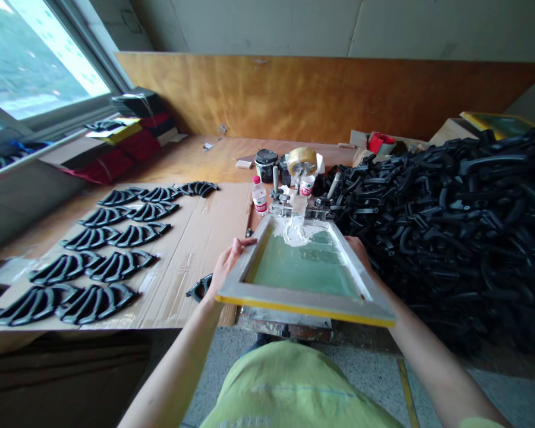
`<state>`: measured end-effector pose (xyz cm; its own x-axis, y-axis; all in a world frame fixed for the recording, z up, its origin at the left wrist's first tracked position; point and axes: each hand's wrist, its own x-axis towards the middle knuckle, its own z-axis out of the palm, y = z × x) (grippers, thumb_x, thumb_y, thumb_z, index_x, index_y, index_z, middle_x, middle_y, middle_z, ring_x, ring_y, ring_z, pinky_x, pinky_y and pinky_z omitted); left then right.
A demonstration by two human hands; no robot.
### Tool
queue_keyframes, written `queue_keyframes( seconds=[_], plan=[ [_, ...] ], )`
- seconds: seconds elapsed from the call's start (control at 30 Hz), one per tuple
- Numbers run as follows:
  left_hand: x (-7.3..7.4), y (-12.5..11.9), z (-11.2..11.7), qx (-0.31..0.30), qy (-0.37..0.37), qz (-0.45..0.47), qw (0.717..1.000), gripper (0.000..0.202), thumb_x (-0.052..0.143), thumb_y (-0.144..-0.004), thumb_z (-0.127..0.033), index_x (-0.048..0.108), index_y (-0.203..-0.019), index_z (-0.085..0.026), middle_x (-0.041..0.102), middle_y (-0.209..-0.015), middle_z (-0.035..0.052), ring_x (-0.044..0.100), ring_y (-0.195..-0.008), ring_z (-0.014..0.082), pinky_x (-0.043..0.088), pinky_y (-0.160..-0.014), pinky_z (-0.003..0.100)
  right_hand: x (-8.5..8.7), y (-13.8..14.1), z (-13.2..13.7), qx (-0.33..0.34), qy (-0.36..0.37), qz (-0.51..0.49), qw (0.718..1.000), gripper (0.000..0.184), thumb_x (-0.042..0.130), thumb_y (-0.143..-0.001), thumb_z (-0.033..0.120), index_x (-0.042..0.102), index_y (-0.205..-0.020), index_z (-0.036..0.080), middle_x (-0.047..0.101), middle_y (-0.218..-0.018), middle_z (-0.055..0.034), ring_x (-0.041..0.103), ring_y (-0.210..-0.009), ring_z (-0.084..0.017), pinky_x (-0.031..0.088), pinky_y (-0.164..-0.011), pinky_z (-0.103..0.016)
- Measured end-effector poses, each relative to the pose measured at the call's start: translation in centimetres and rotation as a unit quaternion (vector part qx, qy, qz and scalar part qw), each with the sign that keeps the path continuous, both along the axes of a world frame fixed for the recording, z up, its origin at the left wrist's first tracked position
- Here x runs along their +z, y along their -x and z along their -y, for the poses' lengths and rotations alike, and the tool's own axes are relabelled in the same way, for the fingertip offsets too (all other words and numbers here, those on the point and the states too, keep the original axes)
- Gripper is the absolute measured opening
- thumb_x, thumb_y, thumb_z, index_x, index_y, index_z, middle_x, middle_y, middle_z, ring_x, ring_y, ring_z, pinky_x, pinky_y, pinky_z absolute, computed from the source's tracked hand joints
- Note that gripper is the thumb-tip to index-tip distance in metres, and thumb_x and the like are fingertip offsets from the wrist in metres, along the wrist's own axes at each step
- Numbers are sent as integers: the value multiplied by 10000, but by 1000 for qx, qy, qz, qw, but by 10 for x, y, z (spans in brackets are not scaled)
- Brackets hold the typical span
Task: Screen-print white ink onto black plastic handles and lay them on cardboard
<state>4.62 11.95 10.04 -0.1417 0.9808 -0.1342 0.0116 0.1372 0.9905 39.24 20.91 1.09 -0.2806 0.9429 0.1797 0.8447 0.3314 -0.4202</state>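
A screen-printing frame with green mesh is raised and tilted in front of me. My left hand is closed on its left side, the thumb lying along the rim. On the opposite side my right hand grips the frame, its fingers mostly hidden behind the edge. White ink is smeared over the far end of the mesh, where a clear strip rests. A metal hinge clamp meets the frame's far edge. One black curved part lies beside my left hand, partly covered by it.
Black slatted parts lie in rows on flat cardboard at left. A large heap of black parts rises at right. Behind the clamp stand a bottle, an ink tub, a tape roll and a paper cup.
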Motion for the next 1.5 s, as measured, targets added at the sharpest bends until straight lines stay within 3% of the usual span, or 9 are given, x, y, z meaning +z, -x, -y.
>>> queue_keyframes(
  seconds=[0.1,0.2,0.3,0.4,0.63,1.0,1.17,1.3,1.5],
  plan=[
    [-44,6,21,-35,67,1,997,589,555,-804,-574,593,-1240,-180,681,-903,33,605,-733,157,459,-626,227,25,9,-26,-65,-87,-47,993,370,451,-883,241,576,-1231,212,568,-1195,-117,546,-1086,-266,449,-946,-436],
    [-89,6,28,-35,100,6,994,739,609,-781,-531,395,-1416,-220,672,-834,16,604,-693,153,463,-595,229,43,57,-53,8,-157,-37,987,551,648,-791,266,484,-1308,171,461,-1312,-148,459,-1189,-292,410,-996,-434],
    [-116,4,27,-23,114,-7,993,754,608,-779,-526,364,-1431,-237,664,-834,13,605,-675,145,464,-587,228,44,105,-67,68,-119,42,990,376,677,-771,209,582,-1131,155,568,-1117,-140,519,-1059,-276,451,-897,-389],
    [-125,4,25,-22,121,1,992,751,614,-770,-529,390,-1416,-219,670,-854,25,605,-673,147,462,-584,229,34,122,-60,94,-48,97,990,80,585,-832,165,624,-900,151,627,-888,-107,558,-884,-231,453,-788,-333],
    [-128,6,27,-29,114,-17,993,699,575,-795,-546,433,-1392,-210,691,-934,55,628,-770,176,478,-662,253,34,86,-6,327,-30,86,941,164,503,-804,69,632,-807,169,634,-812,-64,549,-837,-196,409,-718,-281],
    [-111,1,27,-4,135,-7,991,759,629,-729,-572,457,-1358,-184,691,-842,36,617,-656,156,461,-573,236,19,85,10,301,-88,24,949,188,518,-812,57,645,-911,155,647,-911,-87,547,-950,-215,440,-783,-306],
    [-97,3,27,-16,134,12,991,735,636,-745,-541,441,-1372,-211,684,-816,22,617,-648,150,462,-555,227,39,90,-16,246,-50,0,968,216,630,-821,182,650,-1032,221,653,-895,-32,590,-844,-182,454,-741,-281],
    [-59,6,26,-22,114,23,993,711,615,-753,-576,482,-1348,-210,677,-796,18,611,-641,154,450,-539,225,65,96,-67,88,-45,21,995,560,693,-784,263,512,-1311,319,646,-977,-24,608,-842,-191,457,-742,-286],
    [11,-3,-9,17,11,84,996,590,484,-786,-676,661,-1050,-178,699,-892,33,627,-690,158,471,-593,243,55,22,-81,-146,-50,-66,986,266,510,-868,236,635,-1101,209,675,-840,-43,612,-771,-196,452,-713,-296]
  ],
)
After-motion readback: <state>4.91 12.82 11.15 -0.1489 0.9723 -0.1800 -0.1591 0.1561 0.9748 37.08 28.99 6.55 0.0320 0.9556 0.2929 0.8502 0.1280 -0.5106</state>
